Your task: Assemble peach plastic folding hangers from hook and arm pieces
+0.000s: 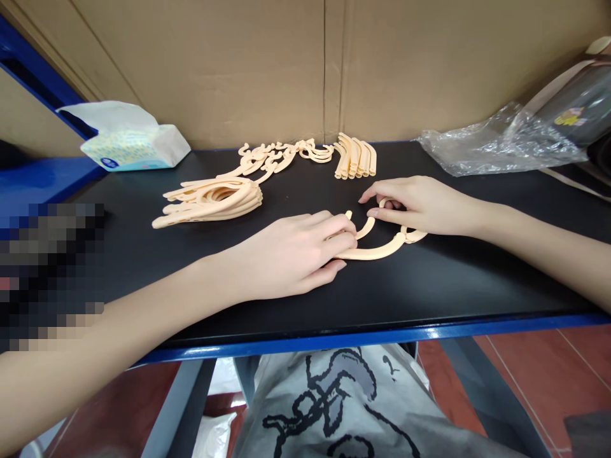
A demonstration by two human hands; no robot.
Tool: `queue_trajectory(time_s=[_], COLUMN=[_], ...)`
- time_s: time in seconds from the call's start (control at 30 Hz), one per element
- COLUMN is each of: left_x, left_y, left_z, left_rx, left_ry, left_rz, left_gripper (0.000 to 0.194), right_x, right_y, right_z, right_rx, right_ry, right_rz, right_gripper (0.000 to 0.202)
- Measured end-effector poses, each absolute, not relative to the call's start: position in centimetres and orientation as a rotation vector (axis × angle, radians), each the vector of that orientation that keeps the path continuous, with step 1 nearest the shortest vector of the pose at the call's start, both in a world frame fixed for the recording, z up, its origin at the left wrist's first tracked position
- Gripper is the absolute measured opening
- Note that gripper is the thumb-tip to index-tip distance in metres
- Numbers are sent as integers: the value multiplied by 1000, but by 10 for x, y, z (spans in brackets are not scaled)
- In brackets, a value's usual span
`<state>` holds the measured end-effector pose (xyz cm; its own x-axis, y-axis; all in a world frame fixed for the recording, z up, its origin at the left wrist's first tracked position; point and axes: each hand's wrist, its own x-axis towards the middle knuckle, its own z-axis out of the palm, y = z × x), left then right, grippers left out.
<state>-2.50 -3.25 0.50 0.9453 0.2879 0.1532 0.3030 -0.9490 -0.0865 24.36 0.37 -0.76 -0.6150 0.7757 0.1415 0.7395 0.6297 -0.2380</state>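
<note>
A cream plastic folding hanger (377, 253), made up of curved arms, lies on the black table between my hands. My left hand (305, 251) rests over its left end with fingers curled down on it, hiding that end. At the right side, my right hand (415, 202) has thumb and fingers closed around its upper part, where a small curved bit shows between them. Beyond my left hand sits a stack of cream hanger arms (214, 200). Behind are a loose heap of hook pieces (267, 158) and a neat row of curved tube pieces (356, 156).
A tissue pack (133, 143) stands at the back left against the cardboard wall (252, 70). Crumpled clear plastic bag (477, 149) and a grey bag (577, 102) lie at the back right. The table's blue front edge (305, 345) runs before my lap.
</note>
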Motion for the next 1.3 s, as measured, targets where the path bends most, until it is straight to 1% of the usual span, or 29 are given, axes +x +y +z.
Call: queue_trajectory(time_s=[0.57, 0.97, 1.3], left_x=[-26, -26, -26], left_y=[-33, -33, -32], left_z=[5, 4, 4], left_rx=[-2981, -2995, -2986], left_ry=[-448, -452, -449], left_rz=[-213, -209, -227], left_gripper=[24, 25, 22], right_x=[244, 243, 243], right_y=[4, 3, 3], right_z=[-8, -7, -7], right_rx=[-1215, -1242, -1248], right_ry=[-2621, -2622, -2625], right_rz=[206, 237, 230], right_gripper=[38, 40, 40])
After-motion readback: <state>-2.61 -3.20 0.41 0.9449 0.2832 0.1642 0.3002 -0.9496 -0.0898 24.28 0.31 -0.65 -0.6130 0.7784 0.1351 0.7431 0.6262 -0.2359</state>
